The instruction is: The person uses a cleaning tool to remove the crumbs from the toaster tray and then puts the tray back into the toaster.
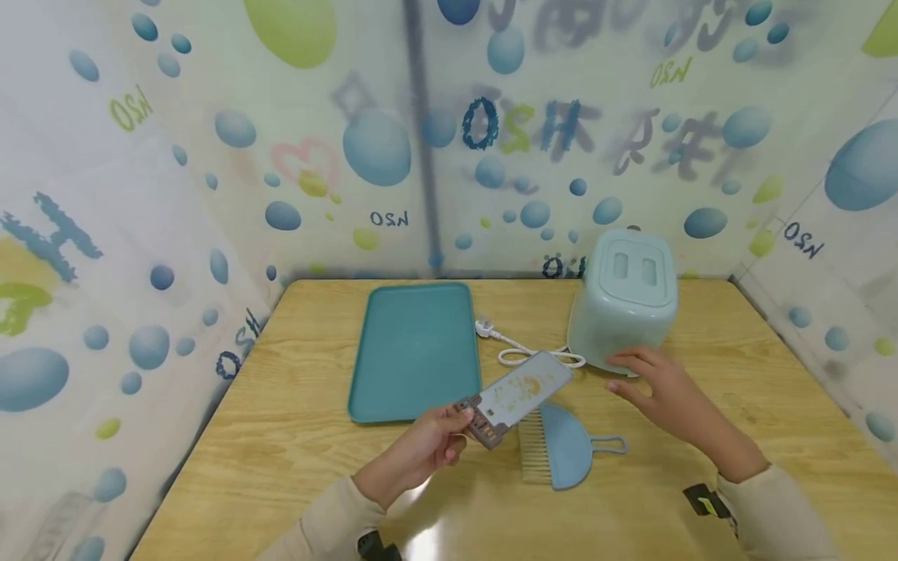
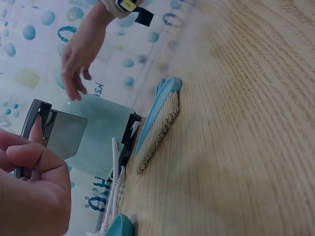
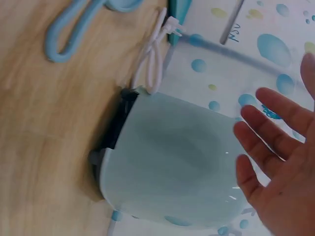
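Observation:
My left hand [image 1: 426, 450] grips the grey end of a flat crumb tray [image 1: 531, 387], thumb on top, and holds it above the table. Brownish crumbs lie scattered over the tray's pale surface. The right hand [image 1: 662, 393] is beside the light-blue toaster [image 1: 624, 304], with nothing in its fingers; in the right wrist view its fingers [image 3: 268, 135] are spread and loosely bent before the toaster's side. Under the tray's near side lies a blue brush [image 1: 567, 448] with cream bristles and a loop handle. The tray hides part of its bristles.
A teal rectangular tray [image 1: 414, 351] lies left of centre on the wooden table [image 1: 281, 467]. The toaster's white cord [image 1: 519, 343], looped and ending in a plug, runs between them. A patterned wall [image 1: 449, 226] closes off the table's far edge.

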`<state>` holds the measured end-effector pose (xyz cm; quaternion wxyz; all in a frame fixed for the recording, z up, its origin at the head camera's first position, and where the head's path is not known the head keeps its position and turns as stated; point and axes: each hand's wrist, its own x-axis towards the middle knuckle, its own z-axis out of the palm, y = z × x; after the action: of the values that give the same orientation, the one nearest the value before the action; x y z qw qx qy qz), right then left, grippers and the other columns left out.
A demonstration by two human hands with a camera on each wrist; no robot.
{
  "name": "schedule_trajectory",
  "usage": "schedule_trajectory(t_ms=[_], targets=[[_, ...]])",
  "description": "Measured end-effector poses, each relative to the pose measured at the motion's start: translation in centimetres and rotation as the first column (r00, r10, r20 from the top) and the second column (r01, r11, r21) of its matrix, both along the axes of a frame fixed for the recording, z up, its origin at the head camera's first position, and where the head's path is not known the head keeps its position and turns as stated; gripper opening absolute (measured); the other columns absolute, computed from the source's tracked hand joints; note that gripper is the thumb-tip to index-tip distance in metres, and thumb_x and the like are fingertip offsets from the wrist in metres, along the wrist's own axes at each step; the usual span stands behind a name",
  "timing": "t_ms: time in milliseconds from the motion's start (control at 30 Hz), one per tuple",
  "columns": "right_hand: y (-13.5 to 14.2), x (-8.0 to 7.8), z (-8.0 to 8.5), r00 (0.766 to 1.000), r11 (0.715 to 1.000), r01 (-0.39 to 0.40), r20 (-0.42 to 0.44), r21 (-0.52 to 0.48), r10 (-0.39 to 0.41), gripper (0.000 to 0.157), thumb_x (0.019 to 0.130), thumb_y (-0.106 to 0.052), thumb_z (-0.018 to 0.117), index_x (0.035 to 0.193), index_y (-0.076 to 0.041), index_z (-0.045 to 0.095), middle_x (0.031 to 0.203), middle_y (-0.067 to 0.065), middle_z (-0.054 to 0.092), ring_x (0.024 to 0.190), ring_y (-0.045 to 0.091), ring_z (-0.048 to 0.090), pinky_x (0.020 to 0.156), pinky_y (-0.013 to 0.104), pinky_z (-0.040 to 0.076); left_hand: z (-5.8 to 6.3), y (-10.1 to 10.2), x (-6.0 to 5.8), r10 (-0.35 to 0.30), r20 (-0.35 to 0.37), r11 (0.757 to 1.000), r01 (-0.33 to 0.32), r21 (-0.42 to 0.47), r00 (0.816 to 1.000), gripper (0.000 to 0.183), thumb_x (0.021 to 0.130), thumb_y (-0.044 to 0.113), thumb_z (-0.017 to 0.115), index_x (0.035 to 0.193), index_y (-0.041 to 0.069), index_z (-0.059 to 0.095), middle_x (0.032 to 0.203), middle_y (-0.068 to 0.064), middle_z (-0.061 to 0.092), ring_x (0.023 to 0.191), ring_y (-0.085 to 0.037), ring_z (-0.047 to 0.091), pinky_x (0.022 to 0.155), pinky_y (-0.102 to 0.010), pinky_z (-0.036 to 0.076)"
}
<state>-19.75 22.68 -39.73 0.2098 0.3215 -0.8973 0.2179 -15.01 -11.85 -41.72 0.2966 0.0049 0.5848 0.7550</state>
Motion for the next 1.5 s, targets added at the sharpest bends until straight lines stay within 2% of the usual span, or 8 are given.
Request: schedule_trajectory(t_ms=[100,233,500,633,800,967,1267,1500], targets=[[0.3,0.3,-0.6,0.992,0.996,-0.016,0.124,0.084,0.005,0.045,0.078,-0.026,0.077,0.116,-0.003,0.065,0.112,0.010,0.065,0.102,0.033,0.063,0.082,0.049,0.052,0.1,0.0,-0.1,0.003,-0.006,1.000,-0.003,-0.008,1.000,0.023,0.102,0.020,0.045,0.115,0.002,0.053,0.077,0.013,0.063,0.045,0.001,0.036,0.048,-0.013,0.033],[0.4,0.5,-1.7,0.962,0.986,-0.031,0.273,0.164,-0.015,0.062,0.075,-0.037,0.078,0.123,-0.001,0.061,0.119,0.015,0.062,0.108,0.039,0.059,0.087,0.055,0.049,0.2,-0.1,-0.2,0.002,-0.010,1.000,-0.002,-0.018,1.000,0.022,0.102,0.020,0.045,0.113,0.004,0.055,0.079,0.013,0.061,0.045,0.001,0.036,0.048,-0.014,0.032],[0.0,1.2,-4.2,0.874,0.962,-0.062,0.480,0.264,-0.075,0.099,0.059,-0.058,0.078,0.135,-0.002,0.050,0.129,0.020,0.053,0.115,0.045,0.051,0.087,0.064,0.042,0.6,-0.5,-0.1,0.006,-0.018,1.000,-0.006,-0.030,1.000,0.025,0.102,0.020,0.045,0.115,0.002,0.057,0.079,0.012,0.060,0.046,0.001,0.035,0.048,-0.014,0.031],[-0.5,1.7,-4.9,0.847,0.955,-0.091,0.527,0.281,-0.075,0.103,0.057,-0.060,0.077,0.137,-0.001,0.048,0.130,0.022,0.050,0.115,0.046,0.050,0.086,0.067,0.042,0.6,-0.7,0.0,0.009,-0.011,1.000,-0.009,-0.029,1.000,0.023,0.102,0.019,0.045,0.113,0.003,0.056,0.077,0.013,0.062,0.045,0.001,0.036,0.047,-0.014,0.031],[-0.9,2.1,-5.3,0.840,0.960,-0.091,0.538,0.265,-0.069,0.099,0.057,-0.058,0.078,0.135,-0.002,0.050,0.127,0.019,0.053,0.110,0.043,0.053,0.086,0.064,0.044,0.5,-1.1,0.1,0.013,-0.016,1.000,-0.013,-0.026,1.000,0.023,0.102,0.020,0.045,0.113,0.003,0.056,0.079,0.013,0.062,0.046,0.001,0.036,0.047,-0.013,0.031],[-1.3,2.4,-5.5,0.828,0.959,-0.058,0.550,0.278,-0.109,0.092,0.060,-0.056,0.079,0.132,-0.005,0.054,0.126,0.015,0.053,0.113,0.042,0.052,0.090,0.068,0.039,0.4,-1.5,0.0,0.010,-0.015,0.999,-0.011,-0.035,1.000,0.020,0.102,0.021,0.046,0.110,0.006,0.057,0.079,0.012,0.060,0.047,0.001,0.037,0.048,-0.013,0.032],[-1.8,2.4,-6.0,0.848,0.957,-0.017,0.512,0.290,-0.140,0.070,0.068,-0.047,0.080,0.124,-0.009,0.061,0.120,0.011,0.055,0.110,0.037,0.054,0.088,0.063,0.040,0.0,-2.2,0.0,0.012,-0.017,1.000,-0.012,-0.025,1.000,0.033,0.102,0.022,0.046,0.124,-0.002,0.052,0.081,0.012,0.064,0.047,0.001,0.039,0.048,-0.012,0.034],[-2.2,2.3,-6.0,0.879,0.957,0.010,0.454,0.289,-0.146,0.044,0.073,-0.032,0.080,0.110,-0.010,0.069,0.108,0.004,0.059,0.100,0.026,0.059,0.080,0.051,0.044,-0.2,-2.5,0.0,0.022,-0.009,1.000,-0.022,-0.018,1.000,0.034,0.102,0.022,0.046,0.125,-0.003,0.051,0.081,0.012,0.065,0.047,0.002,0.040,0.048,-0.012,0.035]])
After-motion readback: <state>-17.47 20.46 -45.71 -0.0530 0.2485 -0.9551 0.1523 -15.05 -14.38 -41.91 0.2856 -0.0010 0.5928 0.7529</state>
